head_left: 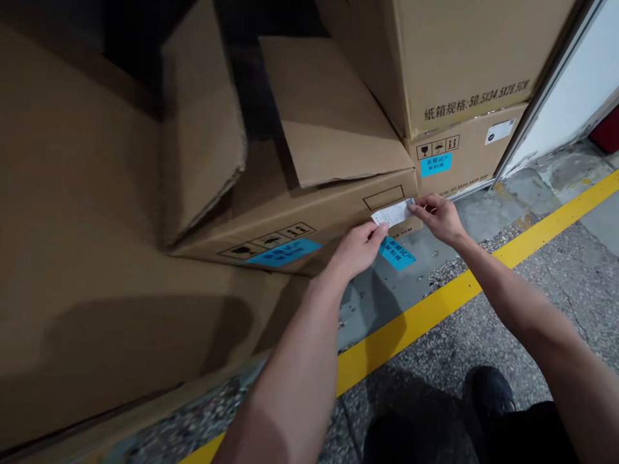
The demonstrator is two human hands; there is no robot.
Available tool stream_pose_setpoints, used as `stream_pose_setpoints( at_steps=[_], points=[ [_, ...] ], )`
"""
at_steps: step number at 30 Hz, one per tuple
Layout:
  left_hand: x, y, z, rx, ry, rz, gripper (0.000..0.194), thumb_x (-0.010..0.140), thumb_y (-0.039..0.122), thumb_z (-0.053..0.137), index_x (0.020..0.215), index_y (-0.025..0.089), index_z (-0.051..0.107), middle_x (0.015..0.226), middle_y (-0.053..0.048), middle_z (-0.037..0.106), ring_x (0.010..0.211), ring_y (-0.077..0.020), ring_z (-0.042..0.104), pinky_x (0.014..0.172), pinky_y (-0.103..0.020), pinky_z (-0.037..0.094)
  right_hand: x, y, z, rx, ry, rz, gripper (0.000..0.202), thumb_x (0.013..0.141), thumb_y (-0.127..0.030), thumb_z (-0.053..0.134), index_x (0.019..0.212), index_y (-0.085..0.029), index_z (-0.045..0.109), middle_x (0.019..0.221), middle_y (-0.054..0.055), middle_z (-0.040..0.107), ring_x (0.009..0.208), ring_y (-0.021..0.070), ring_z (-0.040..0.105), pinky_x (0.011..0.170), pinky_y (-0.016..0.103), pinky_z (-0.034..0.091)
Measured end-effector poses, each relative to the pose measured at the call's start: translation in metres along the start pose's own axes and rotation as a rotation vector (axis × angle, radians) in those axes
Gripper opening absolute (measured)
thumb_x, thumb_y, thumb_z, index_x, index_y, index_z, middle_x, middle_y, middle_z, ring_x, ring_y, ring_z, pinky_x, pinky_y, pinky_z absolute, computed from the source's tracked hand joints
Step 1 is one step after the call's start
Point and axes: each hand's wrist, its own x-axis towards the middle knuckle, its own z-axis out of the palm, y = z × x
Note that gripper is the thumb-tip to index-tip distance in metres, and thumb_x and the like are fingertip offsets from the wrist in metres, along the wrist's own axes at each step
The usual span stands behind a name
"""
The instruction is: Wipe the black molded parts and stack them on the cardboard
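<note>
A white printed label (393,213) stretches between my two hands, close to the side of an open cardboard box (333,216). At its left end, my left hand (358,250) pinches it between thumb and fingers. The label's right end is in the closed fingertips of my right hand (440,218). A blue label (397,253) with dark writing hangs just below my left fingers; whether they grip it too is hard to see. Another blue label (284,252) is stuck on the box's side, under the printed handling symbols. The box's top flap (338,116) stands out.
Stacked boxes, an upper one (474,58) and a lower one (471,154), stand beyond at the right. A large carton surface (97,309) fills the left. A yellow line (435,301) crosses the speckled floor by my shoes.
</note>
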Motion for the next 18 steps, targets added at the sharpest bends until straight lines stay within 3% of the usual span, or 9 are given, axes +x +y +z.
stream_pose_setpoints(
  at_steps=[11,18],
  points=[
    [0.009,0.0,0.007,0.008,0.165,-0.036,0.046,0.1,0.056,0.037,0.083,0.021,0.062,0.074,-0.005,0.064,0.07,-0.0203,0.056,0.065,-0.032,0.038,0.011,0.006,0.016,-0.093,0.119,-0.099,0.05,0.087,-0.071,0.069,0.083,-0.021,0.071,0.085,0.001,0.062,0.068,0.0118,0.051,0.068,0.029,0.047],
    [0.011,0.0,0.009,-0.011,0.183,-0.108,0.045,0.1,0.055,0.039,0.084,0.022,0.064,0.072,-0.003,0.061,0.067,-0.0191,0.053,0.064,-0.032,0.037,0.02,0.011,0.022,-0.062,0.102,-0.162,0.049,0.088,-0.07,0.069,0.087,-0.022,0.072,0.088,0.001,0.062,0.071,0.0119,0.051,0.07,0.029,0.049]
  ],
)
